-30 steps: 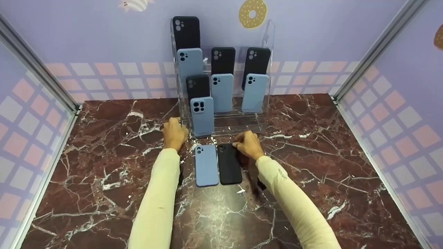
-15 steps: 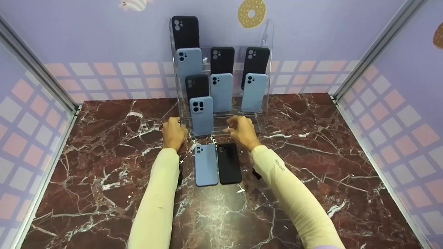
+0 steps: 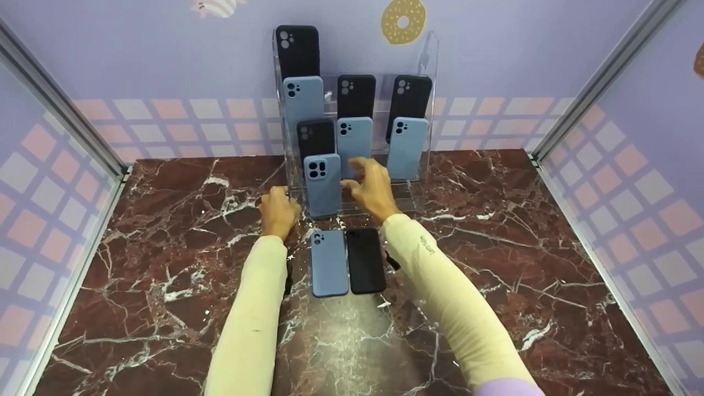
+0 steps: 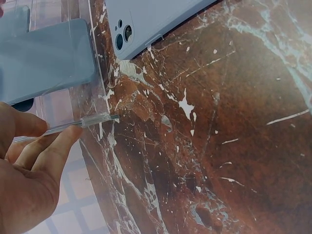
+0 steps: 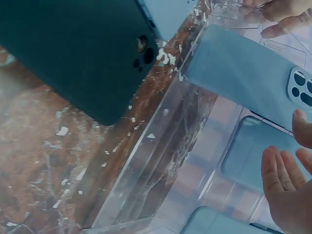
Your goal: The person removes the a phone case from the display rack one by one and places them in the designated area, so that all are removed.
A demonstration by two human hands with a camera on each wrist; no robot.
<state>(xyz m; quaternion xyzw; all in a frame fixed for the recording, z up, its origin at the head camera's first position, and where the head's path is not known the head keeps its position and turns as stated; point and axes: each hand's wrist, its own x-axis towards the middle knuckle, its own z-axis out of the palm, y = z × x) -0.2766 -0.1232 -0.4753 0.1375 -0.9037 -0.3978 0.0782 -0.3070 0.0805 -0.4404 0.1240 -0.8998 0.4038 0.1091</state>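
Note:
My left hand pinches the side edge of a clear stepped display stand, with thumb and fingers on either side of the panel in the left wrist view. My right hand is over the stand's front with fingers spread and nothing between them. Just left of it, a light blue phone case with a large camera cutout leans in the lowest tier. Behind my right hand stands another blue phone case, partly covered. On the table before the stand lie a blue case and a black case, side by side.
More cases stand in the tiers: black ones at the upper left, middle and right, and a blue one at right. The dark red marbled table meets patterned walls at back and sides.
My right hand has left the black case's upper corner and moved forward over the stand's front, its fingers spreading. My left hand stays at the stand's side.

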